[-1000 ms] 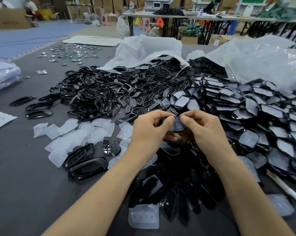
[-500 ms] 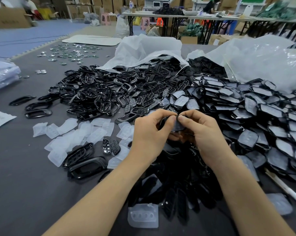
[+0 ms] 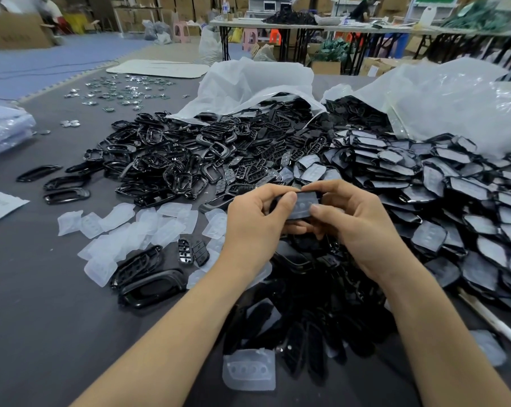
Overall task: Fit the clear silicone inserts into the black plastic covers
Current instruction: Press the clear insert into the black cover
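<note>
Piece in hand: We hold one cover (image 3: 308, 196) above the counter (image 3: 43, 318), a clear insert (image 3: 302, 208) lying in it, its bumped face tilted up toward us. We judge this lets us watch the edges seat.
Left grip: The left hand (image 3: 257, 218) is clamped on the cover's left end, thumb on top and fingers curled beneath, steadying it.
Right grip: The right hand (image 3: 354, 227) pinches the right end, with the thumb on the insert's near corner and the forefinger over the far edge. This looks like the pressing side.
Arms: Both forearms reach in from the bottom edge, and the wrists converge at mid-frame.
Supply: Loose inserts (image 3: 125, 230) lie spread at left, near the left hand. Empty covers (image 3: 248, 168) spill from a bag (image 3: 263, 83) behind.
Done stack: Fitted covers (image 3: 453, 207) lie in overlapping rows at right, probably so that finished pieces can be set down on that side.
</note>
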